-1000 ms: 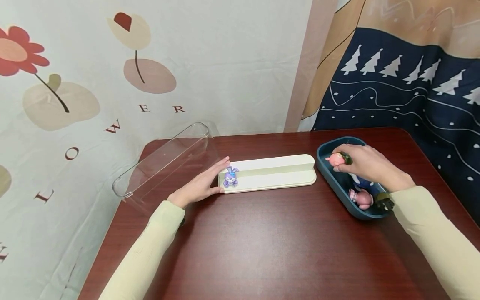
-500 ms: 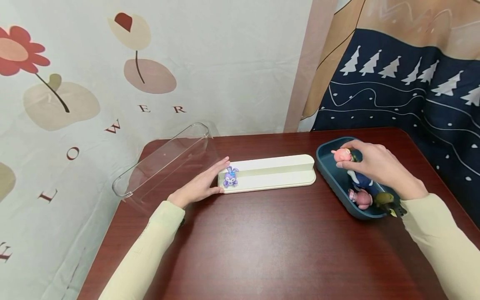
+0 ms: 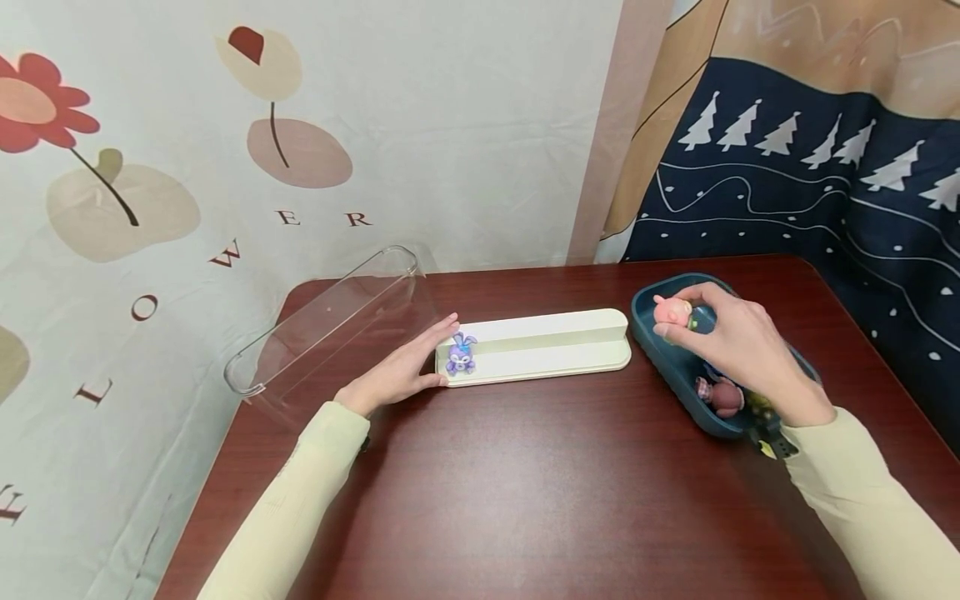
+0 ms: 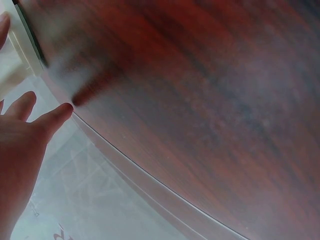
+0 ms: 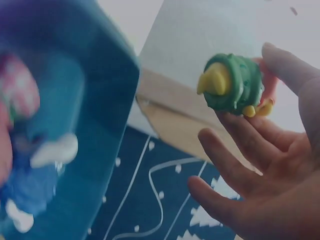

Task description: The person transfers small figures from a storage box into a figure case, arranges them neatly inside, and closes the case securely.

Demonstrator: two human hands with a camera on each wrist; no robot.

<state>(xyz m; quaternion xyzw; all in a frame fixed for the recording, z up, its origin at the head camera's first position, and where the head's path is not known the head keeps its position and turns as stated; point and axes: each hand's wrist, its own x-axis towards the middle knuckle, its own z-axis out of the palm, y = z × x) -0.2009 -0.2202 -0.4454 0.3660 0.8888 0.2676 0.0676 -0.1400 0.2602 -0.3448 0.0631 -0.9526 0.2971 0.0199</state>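
My right hand (image 3: pixel 738 350) pinches a small toy figurine (image 3: pixel 671 312) between thumb and fingertips, above the far left part of a dark blue tray (image 3: pixel 670 379). The figurine has a pink head in the head view; its green body with a yellow underside (image 5: pixel 232 85) faces the right wrist camera. My left hand (image 3: pixel 397 373) rests with extended fingers and thumb at the left end of a cream two-step display base (image 3: pixel 551 358). Beside those fingers, a purple rabbit figurine (image 3: pixel 461 355) sits on the lower step.
A transparent cover (image 3: pixel 330 329) lies at the back left of the brown table (image 3: pixel 540 483). Inside the tray are a pink figurine (image 3: pixel 723 397) and a blue-and-white one (image 5: pixel 35 180), partly hidden by my right hand in the head view. Printed cloth hangs behind.
The pink-headed figurine first shifted right in my right hand, then slightly left, its head now turned more upward. My left hand and the purple rabbit stay put.
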